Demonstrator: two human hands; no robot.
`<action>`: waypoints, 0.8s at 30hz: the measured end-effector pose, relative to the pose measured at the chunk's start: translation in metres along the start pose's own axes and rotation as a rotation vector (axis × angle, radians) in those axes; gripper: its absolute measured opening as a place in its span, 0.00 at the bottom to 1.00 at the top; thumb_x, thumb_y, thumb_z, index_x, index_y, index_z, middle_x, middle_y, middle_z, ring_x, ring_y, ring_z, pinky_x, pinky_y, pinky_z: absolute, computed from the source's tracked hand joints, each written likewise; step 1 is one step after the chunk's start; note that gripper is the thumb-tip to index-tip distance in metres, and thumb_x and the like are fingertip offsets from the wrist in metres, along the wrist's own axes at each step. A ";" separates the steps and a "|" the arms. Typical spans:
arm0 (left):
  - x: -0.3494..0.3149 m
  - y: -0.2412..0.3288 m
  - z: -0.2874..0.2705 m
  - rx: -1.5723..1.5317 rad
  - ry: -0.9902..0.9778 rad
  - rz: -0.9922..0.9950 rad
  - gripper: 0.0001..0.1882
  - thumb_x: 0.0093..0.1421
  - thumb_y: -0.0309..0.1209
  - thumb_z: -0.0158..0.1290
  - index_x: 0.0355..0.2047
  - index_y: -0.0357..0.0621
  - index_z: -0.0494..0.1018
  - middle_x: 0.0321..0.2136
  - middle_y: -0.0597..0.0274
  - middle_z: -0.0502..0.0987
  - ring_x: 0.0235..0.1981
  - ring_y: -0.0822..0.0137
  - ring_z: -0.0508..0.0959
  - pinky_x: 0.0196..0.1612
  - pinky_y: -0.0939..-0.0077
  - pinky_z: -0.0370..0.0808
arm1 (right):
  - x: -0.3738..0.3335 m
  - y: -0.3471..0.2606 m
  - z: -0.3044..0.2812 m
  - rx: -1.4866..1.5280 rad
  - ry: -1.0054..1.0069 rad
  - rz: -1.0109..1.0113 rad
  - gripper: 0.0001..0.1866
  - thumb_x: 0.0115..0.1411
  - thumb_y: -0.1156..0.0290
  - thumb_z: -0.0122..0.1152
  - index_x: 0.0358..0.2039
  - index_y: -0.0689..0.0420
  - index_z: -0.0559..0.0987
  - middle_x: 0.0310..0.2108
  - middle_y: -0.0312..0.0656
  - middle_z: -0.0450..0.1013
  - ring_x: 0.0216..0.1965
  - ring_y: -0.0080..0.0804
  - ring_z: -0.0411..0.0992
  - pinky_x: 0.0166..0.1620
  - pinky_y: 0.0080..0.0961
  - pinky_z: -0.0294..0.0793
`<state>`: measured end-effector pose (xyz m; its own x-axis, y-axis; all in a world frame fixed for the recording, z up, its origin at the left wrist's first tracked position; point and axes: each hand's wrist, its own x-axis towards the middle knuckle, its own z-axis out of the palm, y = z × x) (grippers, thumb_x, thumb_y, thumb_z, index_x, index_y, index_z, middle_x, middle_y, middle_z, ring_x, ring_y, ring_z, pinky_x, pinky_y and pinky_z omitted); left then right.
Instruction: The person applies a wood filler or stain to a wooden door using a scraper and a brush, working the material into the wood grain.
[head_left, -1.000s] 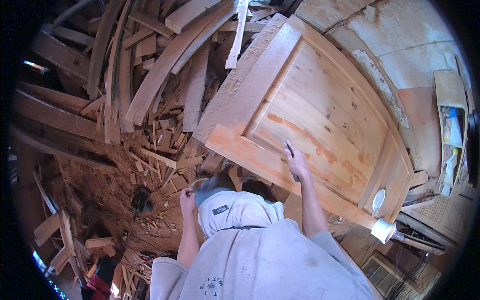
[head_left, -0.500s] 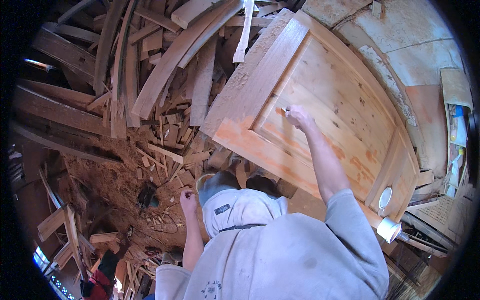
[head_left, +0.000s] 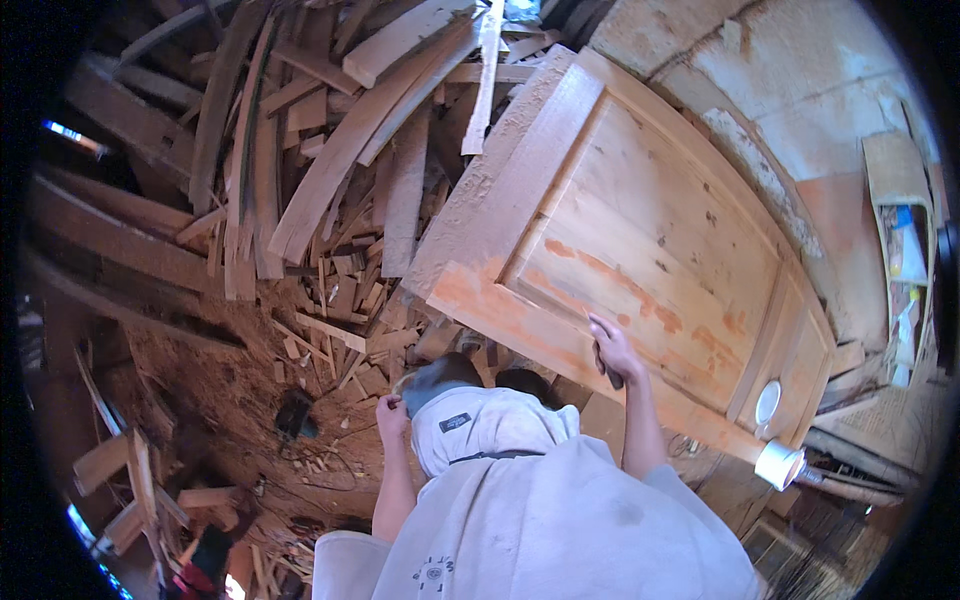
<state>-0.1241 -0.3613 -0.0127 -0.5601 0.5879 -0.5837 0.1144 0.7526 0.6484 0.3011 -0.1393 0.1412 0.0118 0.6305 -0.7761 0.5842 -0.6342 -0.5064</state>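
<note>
A panelled wooden door lies before me, with orange paste-like patches smeared on its panel and near frame. Over the door's near edge is my right hand, its fingers closed around a small tool with a dark end; the tool's exact kind is unclear. My left hand hangs low on the left, away from the door, with its fingers curled together. Whatever it may hold is hidden. A round white lid rests on the door's right end, and a white can sits beside it at the corner.
Long boards and offcuts are heaped at the far left. Sawdust and wood scraps cover the floor beside me, with a dark power tool among them. A shelf-like box with bottles stands at the right.
My right hand has drawn back from the panel's left part to the near frame, with the elbow lower. The left hand stays curled in about the same place. The view has shifted slightly.
</note>
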 end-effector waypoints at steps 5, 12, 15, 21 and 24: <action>0.038 0.023 0.013 0.141 -0.198 0.116 0.08 0.51 0.24 0.52 0.32 0.37 0.71 0.24 0.62 0.73 0.25 0.73 0.72 0.29 0.77 0.71 | -0.060 0.087 0.041 0.939 0.016 0.088 0.21 0.66 0.54 0.45 0.49 0.57 0.71 0.21 0.32 0.67 0.14 0.21 0.66 0.16 0.20 0.67; 0.082 0.069 0.044 0.308 -0.347 0.304 0.05 0.53 0.25 0.49 0.29 0.36 0.68 0.21 0.64 0.69 0.23 0.73 0.67 0.30 0.78 0.68 | -0.121 0.139 0.078 1.316 0.232 0.099 0.21 0.66 0.55 0.46 0.51 0.58 0.70 0.21 0.32 0.67 0.14 0.19 0.65 0.15 0.17 0.66; 0.074 0.102 0.062 0.372 -0.383 0.350 0.08 0.50 0.25 0.51 0.31 0.36 0.69 0.21 0.65 0.67 0.23 0.73 0.66 0.28 0.79 0.67 | -0.134 0.164 0.096 1.408 0.296 0.112 0.21 0.66 0.57 0.46 0.51 0.58 0.70 0.22 0.33 0.67 0.14 0.19 0.65 0.16 0.17 0.65; 0.060 0.098 0.089 0.320 -0.561 0.258 0.10 0.46 0.23 0.52 0.32 0.38 0.70 0.23 0.69 0.67 0.24 0.77 0.65 0.28 0.82 0.65 | -0.154 0.188 0.099 1.428 0.244 0.028 0.25 0.65 0.51 0.46 0.50 0.60 0.70 0.21 0.33 0.67 0.15 0.19 0.64 0.17 0.17 0.65; 0.039 0.088 0.096 0.231 -0.625 0.284 0.10 0.46 0.22 0.52 0.31 0.39 0.69 0.23 0.70 0.67 0.24 0.77 0.65 0.28 0.83 0.65 | -0.164 0.194 0.085 1.515 0.201 -0.060 0.28 0.64 0.46 0.45 0.50 0.60 0.70 0.21 0.33 0.66 0.15 0.18 0.64 0.18 0.17 0.65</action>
<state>-0.0568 -0.2435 -0.0252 0.0831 0.7775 -0.6234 0.3951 0.5486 0.7369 0.3438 -0.4040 0.1386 0.1982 0.6406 -0.7419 -0.7635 -0.3737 -0.5267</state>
